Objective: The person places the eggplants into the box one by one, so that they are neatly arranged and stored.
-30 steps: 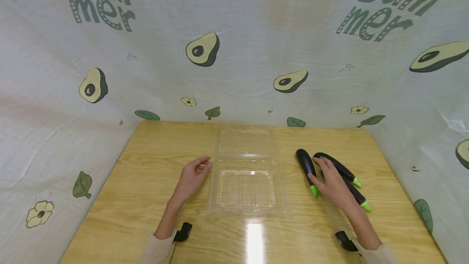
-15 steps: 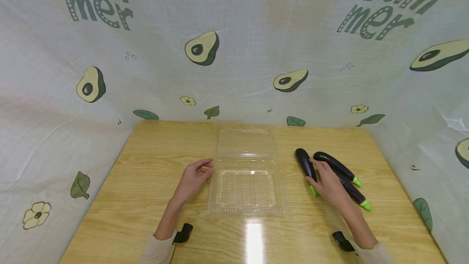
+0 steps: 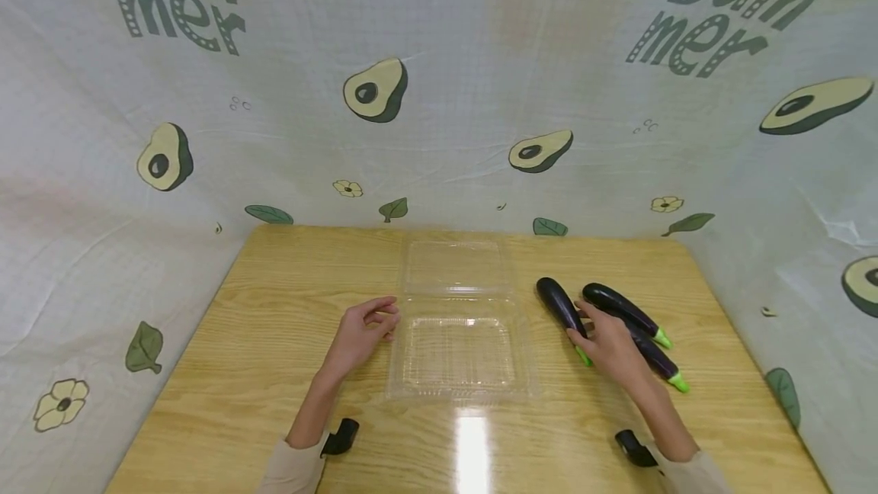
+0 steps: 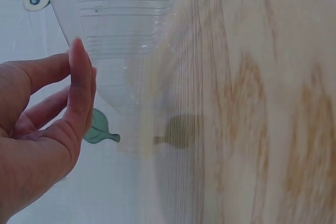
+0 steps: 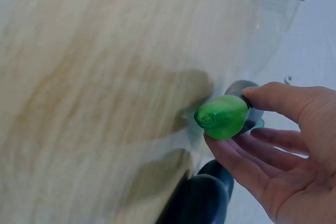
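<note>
A clear plastic clamshell container (image 3: 458,357) lies with its lid folded back in the middle of the table. My left hand (image 3: 362,332) is at its left side, thumb and fingertips meeting at the thin rim in the left wrist view (image 4: 68,95). On the right, my right hand (image 3: 613,343) pinches a dark purple eggplant (image 3: 557,299) near its green stem end (image 5: 223,116), between thumb and fingers. Whether this eggplant is clear of the tabletop is hard to tell. Just right of that hand lie two more eggplants, an upper one (image 3: 623,306) and a lower one (image 3: 655,353) partly hidden by the fingers.
The wooden table (image 3: 295,273) ends against a hanging white cloth (image 3: 439,82) printed with avocados, leaves and lettering, which encloses the back and both sides. Black wrist cameras sit at the left sleeve (image 3: 341,437) and the right sleeve (image 3: 634,448).
My right hand has shifted left off the other eggplants and taken hold of the leftmost one, whose far end has swung left. My left fingertips have edged slightly toward the container's rim.
</note>
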`<state>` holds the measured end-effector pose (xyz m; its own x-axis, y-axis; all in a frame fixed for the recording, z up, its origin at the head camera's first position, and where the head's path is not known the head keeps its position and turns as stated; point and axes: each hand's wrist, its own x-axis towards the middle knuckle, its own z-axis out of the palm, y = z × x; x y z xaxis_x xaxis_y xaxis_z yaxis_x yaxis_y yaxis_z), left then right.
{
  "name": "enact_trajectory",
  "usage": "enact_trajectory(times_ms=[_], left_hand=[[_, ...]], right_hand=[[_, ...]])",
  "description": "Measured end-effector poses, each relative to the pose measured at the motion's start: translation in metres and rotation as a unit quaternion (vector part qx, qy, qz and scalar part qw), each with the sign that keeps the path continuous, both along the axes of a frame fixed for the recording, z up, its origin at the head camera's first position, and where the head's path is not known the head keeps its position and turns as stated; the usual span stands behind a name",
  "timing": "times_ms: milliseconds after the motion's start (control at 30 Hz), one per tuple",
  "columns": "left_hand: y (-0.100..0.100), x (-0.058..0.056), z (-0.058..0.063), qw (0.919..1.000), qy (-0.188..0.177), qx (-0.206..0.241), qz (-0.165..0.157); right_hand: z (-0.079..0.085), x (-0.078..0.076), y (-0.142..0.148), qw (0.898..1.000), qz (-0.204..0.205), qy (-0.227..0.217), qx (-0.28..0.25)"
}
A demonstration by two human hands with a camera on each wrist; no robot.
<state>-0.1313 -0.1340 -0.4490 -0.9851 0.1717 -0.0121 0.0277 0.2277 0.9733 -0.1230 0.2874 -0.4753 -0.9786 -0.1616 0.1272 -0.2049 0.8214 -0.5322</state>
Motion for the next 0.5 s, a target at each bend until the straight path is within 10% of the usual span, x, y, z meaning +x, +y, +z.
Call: enact_trajectory(times_ms=[300,500], left_hand=[[0.000,-0.001,-0.001,0.9998,-0.016,0.011,0.009],[-0.005,-0.012,-0.029,0.9999,-0.004,0.008,0.010]], right_hand=[[0.017,0.000,-0.001,0.999,0.011,-0.002,-0.043],[0.027,-0.002,-0.006,0.998,0.031,0.001,-0.058]])
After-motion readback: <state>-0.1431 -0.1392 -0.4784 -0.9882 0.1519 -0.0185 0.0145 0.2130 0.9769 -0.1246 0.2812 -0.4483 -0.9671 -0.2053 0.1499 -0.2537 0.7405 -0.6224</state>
